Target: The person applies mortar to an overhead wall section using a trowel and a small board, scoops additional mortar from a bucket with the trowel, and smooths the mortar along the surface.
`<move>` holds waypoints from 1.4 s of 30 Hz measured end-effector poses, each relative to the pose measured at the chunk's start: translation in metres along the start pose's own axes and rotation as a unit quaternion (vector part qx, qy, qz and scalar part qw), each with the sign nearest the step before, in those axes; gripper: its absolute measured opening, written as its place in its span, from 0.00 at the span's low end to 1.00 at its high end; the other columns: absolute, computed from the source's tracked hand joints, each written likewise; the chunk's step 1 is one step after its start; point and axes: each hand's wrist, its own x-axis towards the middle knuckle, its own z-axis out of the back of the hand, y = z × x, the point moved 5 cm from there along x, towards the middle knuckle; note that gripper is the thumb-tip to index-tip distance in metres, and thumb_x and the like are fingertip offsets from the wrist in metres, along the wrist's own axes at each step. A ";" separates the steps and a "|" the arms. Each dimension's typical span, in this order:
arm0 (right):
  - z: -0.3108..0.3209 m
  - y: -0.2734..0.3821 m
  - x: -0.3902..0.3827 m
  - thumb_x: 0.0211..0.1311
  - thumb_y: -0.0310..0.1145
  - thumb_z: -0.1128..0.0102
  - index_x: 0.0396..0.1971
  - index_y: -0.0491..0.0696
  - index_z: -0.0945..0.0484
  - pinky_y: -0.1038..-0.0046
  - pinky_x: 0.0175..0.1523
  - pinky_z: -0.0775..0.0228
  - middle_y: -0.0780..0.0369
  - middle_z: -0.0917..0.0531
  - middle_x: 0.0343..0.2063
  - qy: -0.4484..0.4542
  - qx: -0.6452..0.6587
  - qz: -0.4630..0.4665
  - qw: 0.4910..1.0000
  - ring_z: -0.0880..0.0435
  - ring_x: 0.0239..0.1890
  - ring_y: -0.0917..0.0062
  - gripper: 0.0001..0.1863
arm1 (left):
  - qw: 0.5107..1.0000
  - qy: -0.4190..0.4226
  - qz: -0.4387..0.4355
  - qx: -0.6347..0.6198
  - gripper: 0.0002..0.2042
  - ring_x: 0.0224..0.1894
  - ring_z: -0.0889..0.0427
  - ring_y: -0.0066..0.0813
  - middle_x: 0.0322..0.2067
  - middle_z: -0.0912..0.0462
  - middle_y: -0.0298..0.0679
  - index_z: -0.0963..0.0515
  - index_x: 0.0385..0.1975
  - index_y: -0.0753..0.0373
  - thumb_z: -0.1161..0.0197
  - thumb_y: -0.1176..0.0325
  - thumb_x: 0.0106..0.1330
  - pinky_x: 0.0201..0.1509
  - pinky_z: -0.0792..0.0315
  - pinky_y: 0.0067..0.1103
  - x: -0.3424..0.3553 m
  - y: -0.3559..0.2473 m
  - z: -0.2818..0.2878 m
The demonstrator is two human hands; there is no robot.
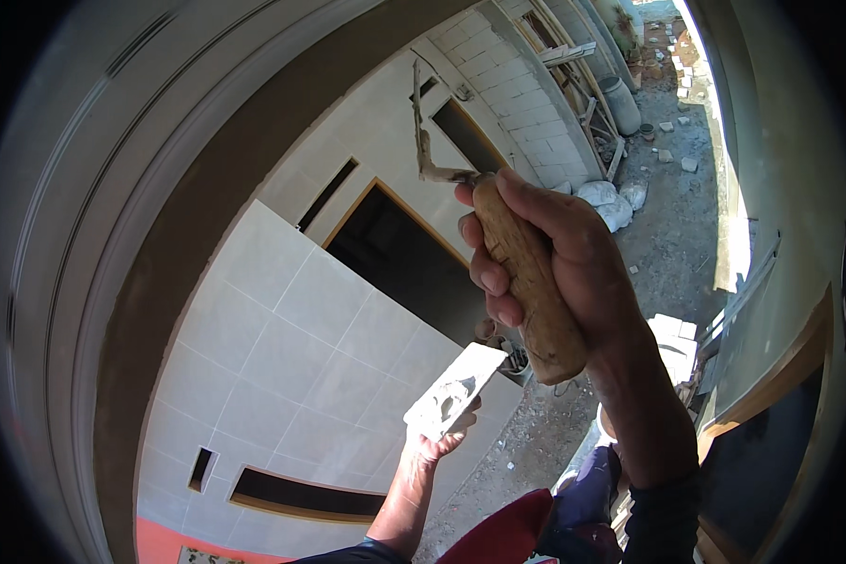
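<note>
Close to the camera, my right hand [583,249] is wrapped round the worn wooden handle of a trowel [528,282]. The trowel's bent neck leads to a thin blade [417,108], seen nearly edge-on and smeared with pale material. Lower down and farther off, my left hand [448,440] grips a white rectangular board [459,385] from beneath. A lump of pale plaster-like paste [453,395] lies on the board, its details washed out by sunlight. Trowel and board are apart.
A pale ledge with a brown band [160,244] curves along the left. Far below are a tiled wall [291,320] with dark openings, a rubble-strewn ground [667,244], white sacks [606,202], a grey barrel [620,103] and leaning timber. A wooden-framed opening [771,404] stands at right.
</note>
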 end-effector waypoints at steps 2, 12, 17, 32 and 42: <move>-0.009 0.003 0.010 0.74 0.46 0.54 0.49 0.39 0.28 0.80 0.16 0.27 0.59 0.21 0.30 -0.012 -0.005 0.024 1.000 0.22 0.19 0.82 0.23 | 1.000 -0.021 0.000 -0.005 0.17 0.21 0.30 0.28 0.34 0.29 0.49 0.32 0.49 0.73 0.51 0.63 0.71 0.16 0.31 0.19 -0.004 0.001 0.000; -0.076 -0.046 -0.026 0.74 0.47 0.54 0.48 0.36 0.31 0.74 0.16 0.25 0.56 0.23 0.29 0.061 0.060 -0.146 0.986 0.19 0.20 0.77 0.24 | 0.725 -0.200 -0.267 0.603 0.11 0.33 0.19 0.40 0.33 0.19 0.42 0.23 0.45 0.57 0.41 0.63 0.66 0.35 0.23 0.34 -0.056 -0.002 -0.034; -0.088 -0.074 -0.054 0.75 0.44 0.54 0.44 0.38 0.28 0.75 0.17 0.26 0.58 0.23 0.29 0.132 0.022 -0.226 0.965 0.20 0.18 0.76 0.21 | 0.857 -0.158 -0.248 0.422 0.13 0.32 0.21 0.37 0.35 0.22 0.45 0.26 0.46 0.63 0.45 0.62 0.68 0.30 0.24 0.30 -0.075 0.004 -0.031; 0.092 -0.074 -0.095 0.74 0.45 0.55 0.43 0.39 0.26 0.74 0.26 0.32 0.63 0.25 0.20 -0.105 -0.379 -0.139 0.909 0.25 0.18 0.82 0.21 | 0.997 0.041 -0.062 0.008 0.15 0.28 0.22 0.33 0.34 0.20 0.47 0.26 0.43 0.69 0.51 0.62 0.70 0.19 0.26 0.19 0.057 0.000 -0.074; 0.156 -0.032 -0.149 0.71 0.39 0.52 0.35 0.42 0.27 0.77 0.24 0.34 0.64 0.27 0.19 -0.165 -0.394 -0.288 0.857 0.28 0.17 0.83 0.14 | 0.994 0.038 -0.081 0.068 0.17 0.28 0.26 0.29 0.40 0.23 0.51 0.27 0.50 0.73 0.46 0.64 0.69 0.25 0.27 0.19 0.158 -0.030 -0.103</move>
